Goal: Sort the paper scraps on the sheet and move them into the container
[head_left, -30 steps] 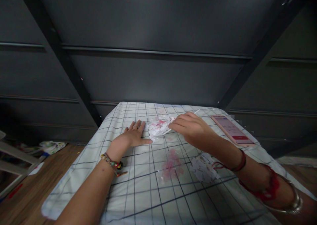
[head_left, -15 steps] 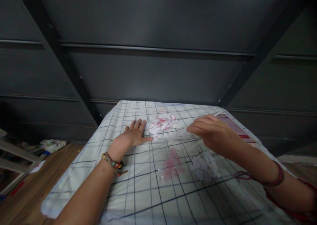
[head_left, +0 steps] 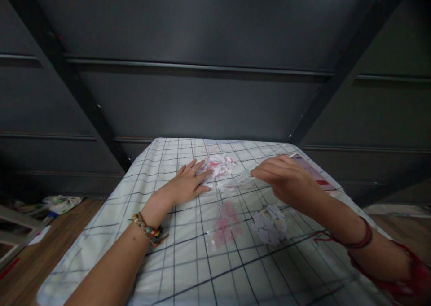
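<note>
A pile of white and pink paper scraps (head_left: 222,166) lies at the far middle of the checked cloth. My left hand (head_left: 188,181) is open, palm down, with its fingertips on the pile's left side. My right hand (head_left: 283,173) is closed in a pinch on what looks like a clear plastic bag (head_left: 239,180), which stretches leftward along the near side of the pile. Whether any scraps are inside this bag I cannot tell. Nearer to me lie a clear packet of pink pieces (head_left: 226,225) and a heap of white paper scraps (head_left: 270,225).
The white checked cloth (head_left: 182,261) covers the table. A flat purple and red printed item (head_left: 311,169) lies at the right edge behind my right hand. A dark panelled wall (head_left: 208,104) stands behind. At left are a pale wooden frame (head_left: 20,238) and wood floor.
My left hand has slid rightward, its fingers now over the left part of the scrap pile. My right hand keeps its pinch. The whole view has shifted slightly.
</note>
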`<action>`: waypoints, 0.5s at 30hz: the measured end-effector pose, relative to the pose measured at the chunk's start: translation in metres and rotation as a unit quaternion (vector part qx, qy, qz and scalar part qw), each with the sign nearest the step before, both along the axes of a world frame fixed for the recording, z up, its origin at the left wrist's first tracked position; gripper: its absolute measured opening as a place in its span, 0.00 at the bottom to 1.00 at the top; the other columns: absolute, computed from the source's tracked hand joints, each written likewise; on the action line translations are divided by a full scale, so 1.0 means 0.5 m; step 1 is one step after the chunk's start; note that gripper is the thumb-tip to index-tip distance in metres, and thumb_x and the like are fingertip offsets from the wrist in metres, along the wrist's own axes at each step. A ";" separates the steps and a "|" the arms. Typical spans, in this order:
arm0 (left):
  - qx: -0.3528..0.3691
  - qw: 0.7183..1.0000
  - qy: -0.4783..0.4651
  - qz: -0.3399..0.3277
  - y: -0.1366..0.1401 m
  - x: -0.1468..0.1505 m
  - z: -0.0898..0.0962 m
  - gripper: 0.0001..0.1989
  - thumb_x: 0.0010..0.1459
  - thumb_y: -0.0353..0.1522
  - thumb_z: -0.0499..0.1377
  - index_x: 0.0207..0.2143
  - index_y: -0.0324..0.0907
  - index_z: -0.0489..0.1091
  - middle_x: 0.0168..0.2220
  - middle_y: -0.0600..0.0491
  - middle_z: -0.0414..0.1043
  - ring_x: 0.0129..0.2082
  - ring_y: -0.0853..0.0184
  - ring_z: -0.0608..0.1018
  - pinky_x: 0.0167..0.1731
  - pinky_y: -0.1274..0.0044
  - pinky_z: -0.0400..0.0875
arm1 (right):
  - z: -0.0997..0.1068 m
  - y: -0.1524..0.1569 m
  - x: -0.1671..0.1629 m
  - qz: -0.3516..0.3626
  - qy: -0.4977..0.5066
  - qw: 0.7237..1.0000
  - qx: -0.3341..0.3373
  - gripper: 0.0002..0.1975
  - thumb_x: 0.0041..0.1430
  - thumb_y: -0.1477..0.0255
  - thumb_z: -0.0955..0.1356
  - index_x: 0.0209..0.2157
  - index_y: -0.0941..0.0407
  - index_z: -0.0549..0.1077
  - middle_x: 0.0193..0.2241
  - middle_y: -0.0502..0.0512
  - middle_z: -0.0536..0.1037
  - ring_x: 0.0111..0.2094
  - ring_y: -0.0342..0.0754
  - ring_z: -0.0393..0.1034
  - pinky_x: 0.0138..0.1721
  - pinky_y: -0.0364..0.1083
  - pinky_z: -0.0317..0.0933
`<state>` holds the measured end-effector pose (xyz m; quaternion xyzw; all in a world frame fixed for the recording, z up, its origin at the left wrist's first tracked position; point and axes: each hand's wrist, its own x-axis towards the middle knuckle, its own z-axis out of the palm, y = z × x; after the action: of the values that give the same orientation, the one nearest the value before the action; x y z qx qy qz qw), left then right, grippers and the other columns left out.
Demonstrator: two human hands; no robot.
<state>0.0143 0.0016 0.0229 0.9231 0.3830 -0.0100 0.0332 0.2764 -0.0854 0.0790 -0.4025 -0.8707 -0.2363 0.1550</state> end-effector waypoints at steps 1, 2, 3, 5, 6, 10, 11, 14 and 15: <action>0.007 1.000 -0.002 -0.005 0.001 0.001 -0.003 0.26 0.64 0.44 0.45 0.62 0.47 0.49 0.66 0.46 0.38 0.63 0.49 0.42 0.57 0.58 0.46 | -0.002 0.003 -0.003 0.004 0.003 1.000 -0.002 0.20 0.44 0.90 0.56 0.28 0.55 0.71 0.25 0.50 0.74 0.29 0.45 0.62 0.33 0.45 0.51; 0.015 1.000 -0.005 -0.009 0.002 0.002 -0.005 0.25 0.64 0.43 0.45 0.62 0.48 0.51 0.66 0.46 0.39 0.63 0.49 0.43 0.57 0.58 0.47 | -0.004 0.007 -0.005 0.007 0.005 1.000 -0.005 0.20 0.45 0.90 0.56 0.28 0.55 0.71 0.25 0.50 0.74 0.29 0.45 0.62 0.34 0.45 0.51; 0.022 1.000 -0.007 -0.016 0.002 0.003 -0.007 0.24 0.64 0.43 0.46 0.61 0.49 0.53 0.66 0.46 0.39 0.63 0.48 0.44 0.57 0.57 0.48 | -0.005 0.010 -0.008 0.008 0.007 1.000 -0.008 0.19 0.45 0.90 0.57 0.28 0.55 0.71 0.26 0.51 0.74 0.29 0.45 0.62 0.34 0.45 0.51; 0.037 0.998 -0.014 -0.039 0.002 0.005 -0.010 0.22 0.64 0.42 0.46 0.59 0.50 0.57 0.65 0.47 0.41 0.63 0.49 0.46 0.56 0.57 0.49 | -0.008 0.017 -0.012 0.013 0.010 1.000 -0.010 0.19 0.47 0.89 0.57 0.29 0.55 0.72 0.26 0.51 0.74 0.29 0.45 0.62 0.34 0.45 0.51; 0.045 0.997 -0.018 -0.053 0.001 0.007 -0.011 0.21 0.65 0.41 0.47 0.58 0.51 0.58 0.65 0.48 0.42 0.63 0.49 0.46 0.57 0.57 0.49 | -0.009 0.019 -0.013 0.015 0.010 1.000 -0.011 0.18 0.48 0.89 0.57 0.29 0.56 0.72 0.27 0.51 0.75 0.29 0.45 0.62 0.34 0.45 0.52; 0.066 0.993 -0.029 -0.098 -0.005 0.015 -0.010 0.17 0.65 0.38 0.48 0.55 0.51 0.63 0.64 0.50 0.46 0.63 0.54 0.49 0.58 0.61 0.47 | -0.010 0.026 -0.014 0.024 0.010 1.000 -0.012 0.17 0.51 0.87 0.57 0.30 0.56 0.72 0.27 0.51 0.74 0.30 0.45 0.63 0.35 0.44 0.52; 0.067 0.992 -0.030 -0.105 -0.006 0.016 -0.010 0.17 0.64 0.37 0.48 0.54 0.51 0.64 0.64 0.49 0.46 0.63 0.54 0.50 0.58 0.61 0.47 | -0.009 0.026 -0.013 0.023 0.011 1.000 -0.013 0.17 0.50 0.87 0.57 0.30 0.56 0.72 0.27 0.51 0.74 0.30 0.45 0.63 0.35 0.45 0.52; 0.067 0.990 -0.034 -0.117 -0.010 0.020 -0.009 0.16 0.64 0.36 0.50 0.53 0.50 0.65 0.64 0.48 0.47 0.62 0.53 0.51 0.58 0.60 0.46 | -0.007 0.021 -0.006 0.018 0.015 1.000 -0.007 0.18 0.48 0.89 0.57 0.30 0.56 0.71 0.27 0.51 0.74 0.30 0.45 0.63 0.35 0.45 0.52; 0.065 0.990 -0.035 -0.118 -0.011 0.021 -0.009 0.16 0.64 0.36 0.50 0.53 0.50 0.65 0.64 0.48 0.46 0.62 0.53 0.51 0.58 0.60 0.47 | -0.005 0.018 -0.003 0.019 0.015 1.000 -0.006 0.19 0.48 0.89 0.57 0.29 0.56 0.71 0.26 0.51 0.74 0.30 0.44 0.63 0.35 0.45 0.52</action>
<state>0.0246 -0.0038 0.0186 0.9619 0.2694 0.0431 -0.0148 0.2750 -0.0764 0.0764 -0.3904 -0.8773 -0.2216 0.1698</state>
